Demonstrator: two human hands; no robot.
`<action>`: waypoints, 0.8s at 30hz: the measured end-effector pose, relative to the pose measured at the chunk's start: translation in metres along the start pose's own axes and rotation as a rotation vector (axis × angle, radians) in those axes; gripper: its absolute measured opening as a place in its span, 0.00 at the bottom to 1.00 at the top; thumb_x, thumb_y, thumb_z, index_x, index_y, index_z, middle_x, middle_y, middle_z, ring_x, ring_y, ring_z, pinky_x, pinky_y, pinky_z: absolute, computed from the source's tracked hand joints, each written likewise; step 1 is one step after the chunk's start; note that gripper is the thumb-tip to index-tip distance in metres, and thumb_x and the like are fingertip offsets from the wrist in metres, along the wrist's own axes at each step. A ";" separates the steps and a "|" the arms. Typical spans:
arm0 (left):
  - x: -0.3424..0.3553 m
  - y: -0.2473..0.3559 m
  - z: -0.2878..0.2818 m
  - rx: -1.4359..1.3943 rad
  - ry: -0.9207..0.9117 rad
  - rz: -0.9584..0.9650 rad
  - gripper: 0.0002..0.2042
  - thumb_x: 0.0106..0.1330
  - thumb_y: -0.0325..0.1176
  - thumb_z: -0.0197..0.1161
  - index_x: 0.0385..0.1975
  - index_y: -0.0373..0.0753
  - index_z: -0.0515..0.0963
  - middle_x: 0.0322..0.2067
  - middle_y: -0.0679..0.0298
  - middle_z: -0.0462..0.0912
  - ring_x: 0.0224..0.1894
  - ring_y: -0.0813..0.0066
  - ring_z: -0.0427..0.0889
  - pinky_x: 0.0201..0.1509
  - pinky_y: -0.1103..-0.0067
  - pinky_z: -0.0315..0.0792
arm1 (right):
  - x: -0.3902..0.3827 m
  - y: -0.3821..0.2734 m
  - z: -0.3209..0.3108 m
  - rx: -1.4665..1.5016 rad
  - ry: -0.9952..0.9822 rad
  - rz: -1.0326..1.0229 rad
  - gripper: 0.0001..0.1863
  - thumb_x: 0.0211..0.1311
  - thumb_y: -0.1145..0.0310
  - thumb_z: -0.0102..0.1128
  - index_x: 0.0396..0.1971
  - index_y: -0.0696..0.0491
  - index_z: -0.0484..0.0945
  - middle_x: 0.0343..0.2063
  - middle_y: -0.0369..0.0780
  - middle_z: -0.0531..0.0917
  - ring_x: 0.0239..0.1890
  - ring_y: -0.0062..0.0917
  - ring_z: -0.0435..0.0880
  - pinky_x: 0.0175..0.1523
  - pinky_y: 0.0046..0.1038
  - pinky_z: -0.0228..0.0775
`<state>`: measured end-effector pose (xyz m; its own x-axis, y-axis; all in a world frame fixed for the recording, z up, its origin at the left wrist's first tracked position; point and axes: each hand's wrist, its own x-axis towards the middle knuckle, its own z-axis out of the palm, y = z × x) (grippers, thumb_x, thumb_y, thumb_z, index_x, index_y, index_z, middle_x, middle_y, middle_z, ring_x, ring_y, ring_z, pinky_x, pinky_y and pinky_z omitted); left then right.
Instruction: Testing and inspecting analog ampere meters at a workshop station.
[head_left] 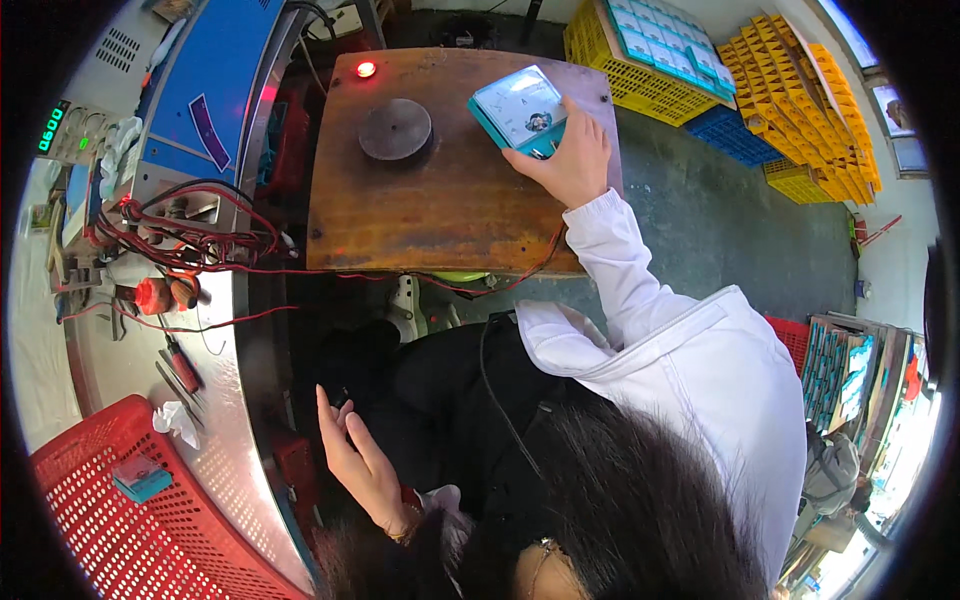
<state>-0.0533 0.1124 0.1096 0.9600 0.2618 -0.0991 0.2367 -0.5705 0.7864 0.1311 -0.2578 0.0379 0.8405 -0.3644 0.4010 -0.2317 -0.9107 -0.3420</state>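
In my right hand (pixel 578 158) is a square panel meter (pixel 513 103) with a white dial and a teal case. My thumb and fingers grip its near right corner above the brown tabletop (pixel 450 210). To its left on the same table sits a round dark metal disc (pixel 396 129), and a small red light (pixel 366 69) glows near the far left corner. My left hand (pixel 366 470) is at the lower left over my dark clothing, with its fingers stretched apart. A tiny dark spot shows by its fingertips; I cannot make out what it is.
At left is a metal bench (pixel 215 420) with red and black leads (pixel 190 240), a screwdriver (pixel 182 362) and a blue instrument (pixel 215 90). A red basket (pixel 110 500) holds a small teal-edged meter (pixel 142 478). Yellow crates (pixel 640 75) with stacked meters stand at the far right.
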 end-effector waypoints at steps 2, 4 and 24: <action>0.000 -0.002 0.000 0.008 -0.010 -0.007 0.22 0.79 0.30 0.50 0.71 0.34 0.66 0.55 0.46 0.79 0.56 0.60 0.82 0.61 0.71 0.71 | -0.001 0.002 0.001 0.005 0.001 -0.008 0.58 0.40 0.37 0.78 0.65 0.61 0.67 0.56 0.51 0.78 0.61 0.46 0.74 0.68 0.45 0.61; 0.000 -0.005 -0.001 0.015 -0.017 -0.014 0.22 0.79 0.30 0.50 0.71 0.34 0.66 0.55 0.46 0.79 0.56 0.60 0.82 0.61 0.71 0.71 | 0.000 0.006 0.005 0.012 0.004 -0.019 0.58 0.40 0.36 0.77 0.65 0.61 0.67 0.56 0.50 0.79 0.61 0.46 0.74 0.68 0.44 0.61; 0.008 -0.028 -0.048 -0.001 0.033 0.006 0.25 0.70 0.24 0.62 0.68 0.34 0.70 0.55 0.49 0.81 0.51 0.62 0.84 0.54 0.72 0.77 | -0.001 -0.036 0.005 0.200 -0.033 -0.068 0.59 0.37 0.39 0.80 0.67 0.60 0.64 0.59 0.50 0.76 0.62 0.45 0.73 0.68 0.57 0.55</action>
<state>-0.0588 0.1675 0.1162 0.9561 0.2834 -0.0740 0.2303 -0.5712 0.7879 0.1411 -0.2234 0.0451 0.8670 -0.2939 0.4024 -0.0745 -0.8749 -0.4785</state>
